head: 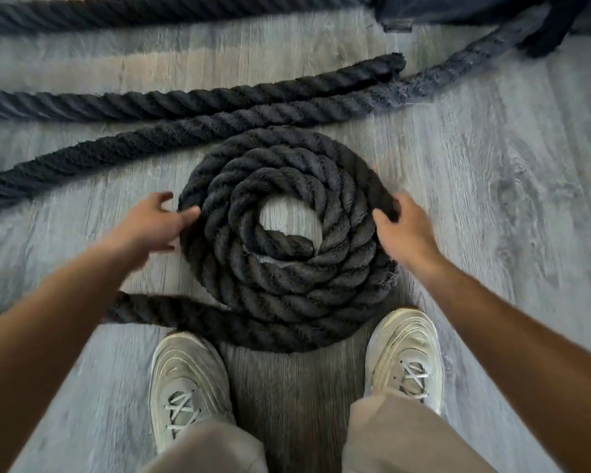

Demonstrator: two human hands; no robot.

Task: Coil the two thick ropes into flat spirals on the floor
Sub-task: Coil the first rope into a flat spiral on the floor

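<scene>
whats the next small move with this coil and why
Probably turn the coil a little, so the loose tail running off at its lower left wraps on as the next turn. The left hand touches the coil's left edge and the right hand grips its right edge, and much rope lies uncoiled on the floor.
</scene>
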